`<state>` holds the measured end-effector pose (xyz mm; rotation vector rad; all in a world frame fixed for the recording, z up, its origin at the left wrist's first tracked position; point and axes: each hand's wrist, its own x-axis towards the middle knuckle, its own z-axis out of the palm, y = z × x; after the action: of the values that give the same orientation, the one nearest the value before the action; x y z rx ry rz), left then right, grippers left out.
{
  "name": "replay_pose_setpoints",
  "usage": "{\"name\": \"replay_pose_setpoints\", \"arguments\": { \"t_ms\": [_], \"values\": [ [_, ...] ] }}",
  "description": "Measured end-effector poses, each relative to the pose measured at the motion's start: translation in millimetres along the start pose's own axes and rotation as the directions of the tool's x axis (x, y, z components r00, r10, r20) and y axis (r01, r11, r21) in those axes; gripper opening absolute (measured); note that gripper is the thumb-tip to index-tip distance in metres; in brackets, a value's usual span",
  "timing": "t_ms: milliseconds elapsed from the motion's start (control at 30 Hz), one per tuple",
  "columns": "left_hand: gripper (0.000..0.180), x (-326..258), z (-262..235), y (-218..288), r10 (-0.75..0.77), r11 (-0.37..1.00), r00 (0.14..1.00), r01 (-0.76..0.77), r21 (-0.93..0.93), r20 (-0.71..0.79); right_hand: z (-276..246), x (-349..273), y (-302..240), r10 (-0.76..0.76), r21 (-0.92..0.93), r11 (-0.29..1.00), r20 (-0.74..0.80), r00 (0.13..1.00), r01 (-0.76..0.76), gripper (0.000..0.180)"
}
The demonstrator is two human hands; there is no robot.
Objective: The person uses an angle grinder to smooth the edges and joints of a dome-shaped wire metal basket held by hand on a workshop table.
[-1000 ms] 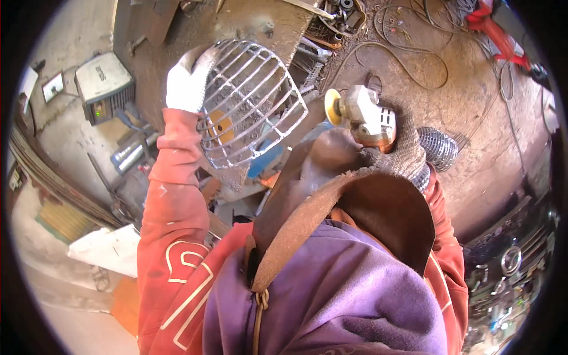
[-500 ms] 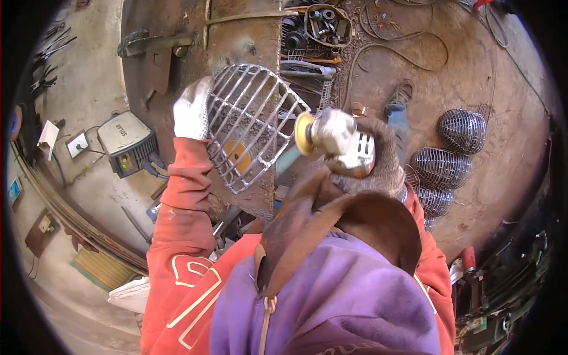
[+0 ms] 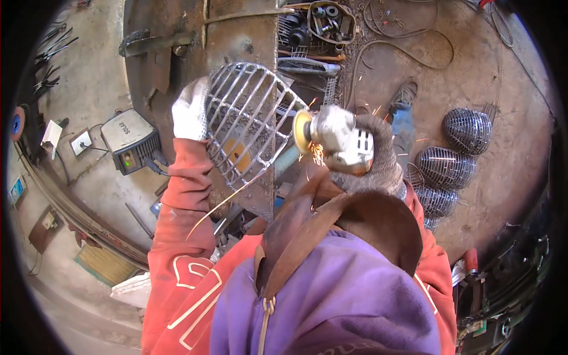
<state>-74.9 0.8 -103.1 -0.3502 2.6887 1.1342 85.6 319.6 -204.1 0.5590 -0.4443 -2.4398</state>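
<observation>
My left hand (image 3: 191, 109), in a white glove, grips the left edge of a metal wire grille (image 3: 246, 115), a rounded frame with several parallel bars. In a grey glove, my right hand (image 3: 378, 160) is closed around an angle grinder (image 3: 340, 139). Its yellow disc (image 3: 302, 131) touches or nearly touches the grille's right rim, and orange sparks (image 3: 318, 155) fly off below it. Beneath the grille lies the steel worktable (image 3: 254, 47), with a round yellow disc (image 3: 236, 155) showing through the bars.
Several wire baskets (image 3: 447, 167) stand on the floor at the right. A box of metal parts (image 3: 331, 22) sits beyond the table, near a looped cable (image 3: 408, 44). Left of the table is a grey welding machine (image 3: 129, 141). My shoe (image 3: 404, 94) rests on the floor at right.
Sparks now spray from the grinder's disc, and a bright streak crosses near my left sleeve. Both hands, the grille and the grinder have hardly moved.
</observation>
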Motion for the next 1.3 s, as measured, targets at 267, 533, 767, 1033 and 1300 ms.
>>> {"name": "replay_pose_setpoints", "arguments": {
  "t_ms": [267,533,767,1033,1300],
  "values": [
    [0.041,-2.3,9.3,11.7,0.006,1.0,0.999,-0.006,-0.008,-0.038,-13.7,-11.7,2.1,-0.587,-0.94,0.19,0.123,0.8,0.284,0.079],
    [0.044,-1.7,8.5,1.9,0.087,0.995,0.996,-0.085,0.054,-0.032,-36.9,-18.9,-28.1,0.013,-0.604,0.787,-0.193,0.981,-0.129,0.08],
    [0.044,4.5,8.1,3.0,0.071,0.992,0.997,-0.067,0.109,-0.032,-50.6,-22.6,7.6,-0.076,-0.355,0.935,-0.128,0.989,0.026,0.079],
    [0.044,8.9,11.5,5.4,-0.047,0.998,0.999,0.047,-0.045,-0.016,-86.0,-13.2,14.9,-0.236,-0.504,0.852,-0.129,0.963,0.141,0.076],
    [0.043,8.0,11.2,4.4,0.061,0.998,0.998,-0.061,-0.004,0.007,-40.2,-23.8,18.5,-0.372,-0.766,0.584,0.041,0.927,0.268,0.082]
  ]
}}
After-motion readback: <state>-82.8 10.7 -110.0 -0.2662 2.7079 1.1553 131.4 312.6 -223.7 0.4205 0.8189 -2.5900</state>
